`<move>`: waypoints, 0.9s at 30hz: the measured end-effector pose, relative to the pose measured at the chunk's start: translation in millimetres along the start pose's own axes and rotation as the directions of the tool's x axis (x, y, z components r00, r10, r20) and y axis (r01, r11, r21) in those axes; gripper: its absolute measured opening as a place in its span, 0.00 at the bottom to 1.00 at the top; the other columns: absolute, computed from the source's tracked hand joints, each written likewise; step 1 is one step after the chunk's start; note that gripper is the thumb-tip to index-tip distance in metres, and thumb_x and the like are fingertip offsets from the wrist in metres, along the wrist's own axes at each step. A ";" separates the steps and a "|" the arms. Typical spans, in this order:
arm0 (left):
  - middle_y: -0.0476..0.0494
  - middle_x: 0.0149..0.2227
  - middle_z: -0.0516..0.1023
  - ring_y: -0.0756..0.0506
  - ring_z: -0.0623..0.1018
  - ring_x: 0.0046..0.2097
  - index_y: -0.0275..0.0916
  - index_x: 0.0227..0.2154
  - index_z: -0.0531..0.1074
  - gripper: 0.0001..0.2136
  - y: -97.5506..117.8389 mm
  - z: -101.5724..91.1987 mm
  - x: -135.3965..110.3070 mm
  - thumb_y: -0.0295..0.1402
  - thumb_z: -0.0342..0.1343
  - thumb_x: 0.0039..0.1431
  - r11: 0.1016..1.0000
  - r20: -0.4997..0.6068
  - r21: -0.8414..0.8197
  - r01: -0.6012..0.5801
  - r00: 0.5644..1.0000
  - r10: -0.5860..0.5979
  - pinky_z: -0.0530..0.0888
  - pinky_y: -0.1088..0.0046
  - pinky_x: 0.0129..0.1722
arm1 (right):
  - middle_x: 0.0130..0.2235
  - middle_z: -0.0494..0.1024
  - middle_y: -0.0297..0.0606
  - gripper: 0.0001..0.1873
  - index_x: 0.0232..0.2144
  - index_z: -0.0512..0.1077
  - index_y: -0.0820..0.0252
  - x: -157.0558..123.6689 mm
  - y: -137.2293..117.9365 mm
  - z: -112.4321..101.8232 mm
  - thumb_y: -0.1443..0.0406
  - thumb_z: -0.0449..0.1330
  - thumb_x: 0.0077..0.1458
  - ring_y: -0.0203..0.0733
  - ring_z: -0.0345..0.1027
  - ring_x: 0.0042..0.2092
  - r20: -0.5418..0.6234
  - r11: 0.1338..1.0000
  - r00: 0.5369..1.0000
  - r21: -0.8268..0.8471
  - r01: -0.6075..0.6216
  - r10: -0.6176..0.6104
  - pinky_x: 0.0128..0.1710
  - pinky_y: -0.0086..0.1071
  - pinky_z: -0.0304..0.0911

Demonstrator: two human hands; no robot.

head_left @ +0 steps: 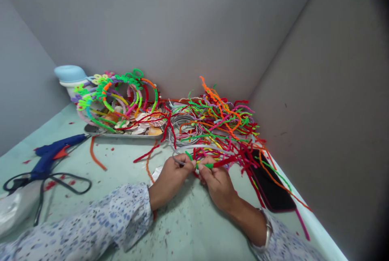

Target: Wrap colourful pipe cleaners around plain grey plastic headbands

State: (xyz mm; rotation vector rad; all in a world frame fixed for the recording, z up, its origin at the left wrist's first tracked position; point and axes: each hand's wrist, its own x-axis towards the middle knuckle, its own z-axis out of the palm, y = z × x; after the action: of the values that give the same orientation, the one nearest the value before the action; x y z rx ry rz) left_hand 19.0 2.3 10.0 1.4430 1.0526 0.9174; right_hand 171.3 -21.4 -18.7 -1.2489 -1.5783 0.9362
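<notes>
My left hand (172, 176) is closed, pinching a thin grey band and the end of a green pipe cleaner (199, 164). My right hand (216, 180) is closed on the other end of that green pipe cleaner, close beside the left. Both hands rest low on the pale green table (127, 163), just in front of a tangled heap of loose pipe cleaners (221, 125) in red, orange, green, pink and purple. Grey plain hoops (184, 131) lie under the heap's left side.
A metal tray (121, 133) at the back holds wrapped colourful hoops (117, 95) and shells. A blue glue gun (51, 156) with black cord lies left. A black phone (272, 186) lies right, by the grey wall. A blue-topped bottle (70, 76) stands behind the tray.
</notes>
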 end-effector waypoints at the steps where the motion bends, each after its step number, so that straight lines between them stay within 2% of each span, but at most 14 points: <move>1: 0.55 0.20 0.56 0.52 0.57 0.25 0.38 0.19 0.58 0.13 0.5 0.5 0.2 0.35 0.51 0.56 1.000 -0.004 -0.007 0.004 1.000 -0.004 0.55 0.74 0.25 | 0.22 0.63 0.29 0.14 0.25 0.63 0.58 -0.2 -1.0 -0.2 0.61 0.49 0.62 0.35 0.58 0.25 -0.001 1.000 1.000 -0.017 0.012 -0.012 0.27 0.30 0.54; 13: 0.54 0.19 0.56 0.51 0.56 0.25 0.39 0.17 0.59 0.14 -0.8 2.0 1.5 0.35 0.53 0.55 0.999 -0.031 -0.049 0.021 0.999 -0.022 0.55 0.74 0.25 | 0.25 0.64 0.31 0.12 0.26 0.63 0.57 -2.7 -13.5 -1.3 0.63 0.49 0.61 0.38 0.60 0.29 -0.025 0.980 0.992 -0.163 0.116 -0.121 0.31 0.30 0.55; 20: 0.55 0.20 0.57 0.51 0.57 0.25 0.38 0.20 0.61 0.15 1.5 1.1 0.7 0.40 0.52 0.59 0.996 0.032 -0.091 -0.001 0.999 0.004 0.56 0.74 0.26 | 0.20 0.62 0.28 0.14 0.25 0.63 0.57 -0.8 -2.8 -1.0 0.60 0.49 0.62 0.36 0.58 0.23 -0.050 0.999 0.998 -0.027 -0.045 0.044 0.25 0.29 0.54; 24: 0.55 0.20 0.57 0.52 0.56 0.23 0.39 0.21 0.61 0.16 1.4 0.6 1.0 0.42 0.50 0.59 0.994 0.057 -0.106 0.036 0.998 -0.030 0.56 0.74 0.25 | 0.20 0.63 0.28 0.16 0.22 0.62 0.58 0.2 -0.8 -1.3 0.60 0.50 0.62 0.36 0.59 0.24 -0.066 0.998 0.996 -0.011 -0.065 0.064 0.26 0.29 0.54; 27: 0.55 0.19 0.57 0.52 0.56 0.23 0.38 0.20 0.62 0.14 -0.6 0.2 2.5 0.39 0.52 0.58 0.998 0.054 -0.056 0.026 0.998 -0.023 0.55 0.74 0.26 | 0.20 0.64 0.28 0.16 0.22 0.62 0.58 -0.2 0.4 -1.0 0.60 0.50 0.62 0.36 0.59 0.24 -0.066 0.997 0.995 -0.016 -0.076 0.075 0.26 0.29 0.55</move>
State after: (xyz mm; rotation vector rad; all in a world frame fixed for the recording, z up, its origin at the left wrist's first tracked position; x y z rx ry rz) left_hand 19.9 4.6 9.4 1.3981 0.9950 0.8797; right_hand 172.5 -21.5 -18.8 -1.3470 -1.5002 0.9206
